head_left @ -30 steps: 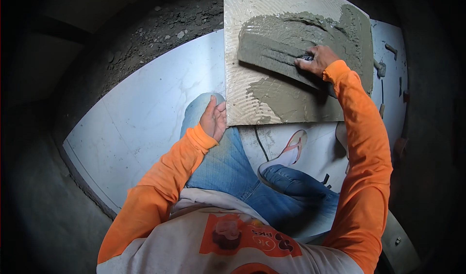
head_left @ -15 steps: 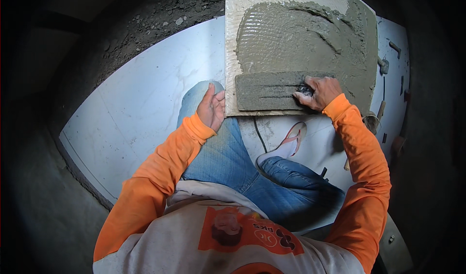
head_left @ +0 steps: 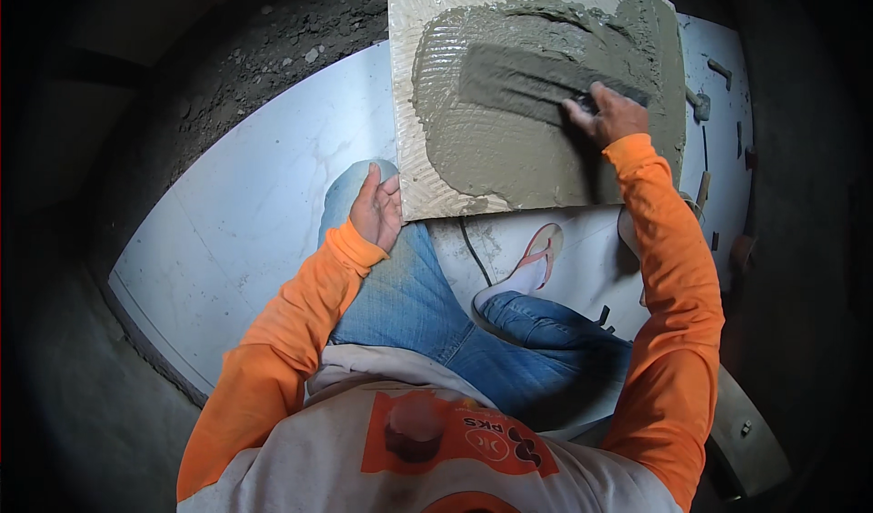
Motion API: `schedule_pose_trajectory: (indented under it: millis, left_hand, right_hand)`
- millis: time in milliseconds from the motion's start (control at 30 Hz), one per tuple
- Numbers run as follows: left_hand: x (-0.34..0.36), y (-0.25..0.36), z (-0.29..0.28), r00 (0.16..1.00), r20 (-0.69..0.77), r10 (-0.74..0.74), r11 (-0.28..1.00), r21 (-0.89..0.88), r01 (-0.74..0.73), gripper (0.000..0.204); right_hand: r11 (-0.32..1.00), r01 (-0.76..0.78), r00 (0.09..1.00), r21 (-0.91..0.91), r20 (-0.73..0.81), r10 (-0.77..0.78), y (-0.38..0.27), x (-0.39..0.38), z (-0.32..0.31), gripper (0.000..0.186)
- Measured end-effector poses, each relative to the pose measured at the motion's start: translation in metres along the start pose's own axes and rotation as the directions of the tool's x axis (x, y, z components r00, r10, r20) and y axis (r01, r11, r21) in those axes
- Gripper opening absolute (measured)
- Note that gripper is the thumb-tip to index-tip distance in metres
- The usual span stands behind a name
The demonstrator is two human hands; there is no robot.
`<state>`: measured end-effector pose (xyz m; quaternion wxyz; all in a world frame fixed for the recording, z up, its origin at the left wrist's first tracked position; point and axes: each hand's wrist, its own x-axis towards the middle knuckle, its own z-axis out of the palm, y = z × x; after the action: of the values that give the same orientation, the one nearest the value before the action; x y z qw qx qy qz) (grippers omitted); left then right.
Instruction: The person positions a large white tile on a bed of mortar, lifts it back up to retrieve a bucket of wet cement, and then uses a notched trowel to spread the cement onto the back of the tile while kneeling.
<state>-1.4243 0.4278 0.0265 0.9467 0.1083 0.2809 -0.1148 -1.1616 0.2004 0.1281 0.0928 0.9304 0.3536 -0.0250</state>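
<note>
My right hand [head_left: 607, 115] is wrapped round the handle of a flat rectangular trowel [head_left: 509, 78]. The blade, coated in grey and blurred by motion, lies over wet mortar [head_left: 509, 154] in the tile's upper half. This mortar covers most of the ribbed back of a large square tile [head_left: 414, 181], while pale ribs show along its left and near edges. At the tile's near left edge, my left hand [head_left: 377, 208] rests above my knee, fingers curled against the edge and thumb up.
Pale marble-look tiles [head_left: 245, 176] cover the floor. A mallet [head_left: 698, 104] and several small tools lie at the right. Rubble and dirt [head_left: 300, 49] border the tiles at the far left. My sandalled foot [head_left: 536, 258] is below the tile's near edge.
The trowel has moved away from the tile's near edge to its upper middle and tilted, uncovering smoothed mortar. My left hand stays by the tile's edge; the whole view has shifted slightly.
</note>
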Motion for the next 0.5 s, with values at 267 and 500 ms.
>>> schedule_pose_trajectory:
  millis: [267, 500]
  left_hand:
    - [0.000, 0.000, -0.007, 1.000, 0.022, -0.016, 1.000, -0.013, 0.017, 0.072]
    - [-0.002, 0.001, -0.001, 0.998, 0.032, -0.044, 0.999, -0.010, 0.045, 0.073]
  right_hand:
    - [0.931, 0.352, 0.936, 0.094, -0.055, -0.348, -0.018, -0.045, -0.005, 0.041]
    - [0.932, 0.337, 0.941, 0.137, -0.016, -0.338, -0.041, -0.040, 0.019, 0.042]
